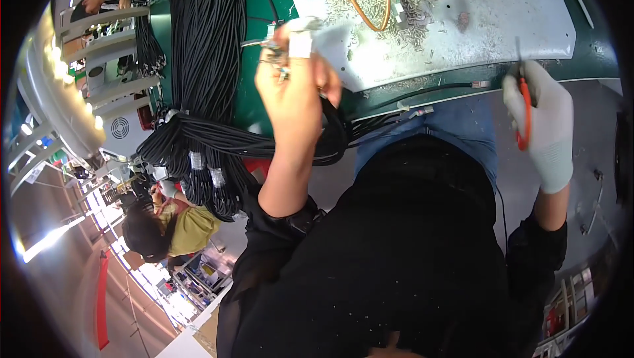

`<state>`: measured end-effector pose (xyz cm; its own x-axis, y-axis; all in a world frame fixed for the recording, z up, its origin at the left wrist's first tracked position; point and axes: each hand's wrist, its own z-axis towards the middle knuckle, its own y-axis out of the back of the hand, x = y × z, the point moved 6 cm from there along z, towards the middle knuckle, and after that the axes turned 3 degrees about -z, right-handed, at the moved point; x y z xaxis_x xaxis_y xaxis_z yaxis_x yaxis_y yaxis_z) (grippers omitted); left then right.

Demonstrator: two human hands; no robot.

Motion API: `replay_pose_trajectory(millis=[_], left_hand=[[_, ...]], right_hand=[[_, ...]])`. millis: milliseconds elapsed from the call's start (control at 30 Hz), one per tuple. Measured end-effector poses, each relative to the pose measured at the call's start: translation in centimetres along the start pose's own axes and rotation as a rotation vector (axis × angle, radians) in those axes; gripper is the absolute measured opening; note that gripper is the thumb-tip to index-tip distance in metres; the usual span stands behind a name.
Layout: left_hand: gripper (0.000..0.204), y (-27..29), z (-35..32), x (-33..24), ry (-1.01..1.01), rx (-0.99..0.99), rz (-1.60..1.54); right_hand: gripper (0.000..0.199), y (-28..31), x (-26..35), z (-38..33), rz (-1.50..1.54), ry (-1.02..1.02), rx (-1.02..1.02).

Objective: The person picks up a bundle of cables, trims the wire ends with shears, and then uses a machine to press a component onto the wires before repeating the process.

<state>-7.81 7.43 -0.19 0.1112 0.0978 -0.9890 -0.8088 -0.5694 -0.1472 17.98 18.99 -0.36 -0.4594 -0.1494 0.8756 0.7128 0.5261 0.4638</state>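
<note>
Connector ends (281,65) in our left hand (294,91), red-handled cutters (524,120) in our right hand (545,107).
We have the ends clamped between left thumb and fingers, blurred, just right of the black cable bundle (205,48), above the green bench (594,66). White patch (300,44) at those fingers; any writing too blurred for us to read. Gloved right fingers curl around the handles, blades near the bench's front edge; blade opening we cannot tell.
</note>
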Motion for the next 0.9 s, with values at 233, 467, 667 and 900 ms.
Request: replay_pose_trajectory(millis=[233, 467, 667, 900], left_hand=[[0.019, -0.1, -2.5, 1.5, 0.299, 0.052, -0.134], [0.029, -2.0, -5.8, 0.3, 0.169, 0.329, 0.015], [0.031, -2.3, -7.1, -1.1, 0.101, 0.374, 0.136], [0.035, -1.3, -8.3, -1.0, -0.036, 0.424, 0.260]], right_hand=[[0.012, -3.0, 3.5, -3.6, -0.245, 0.254, -0.044], [0.013, -12.7, -5.5, -6.0, -0.355, 0.518, 0.446], [0.019, -21.0, -8.4, -5.6, -0.454, 0.698, 0.632], [0.020, -29.0, -10.6, -8.2, -0.556, 1.043, 0.522]])
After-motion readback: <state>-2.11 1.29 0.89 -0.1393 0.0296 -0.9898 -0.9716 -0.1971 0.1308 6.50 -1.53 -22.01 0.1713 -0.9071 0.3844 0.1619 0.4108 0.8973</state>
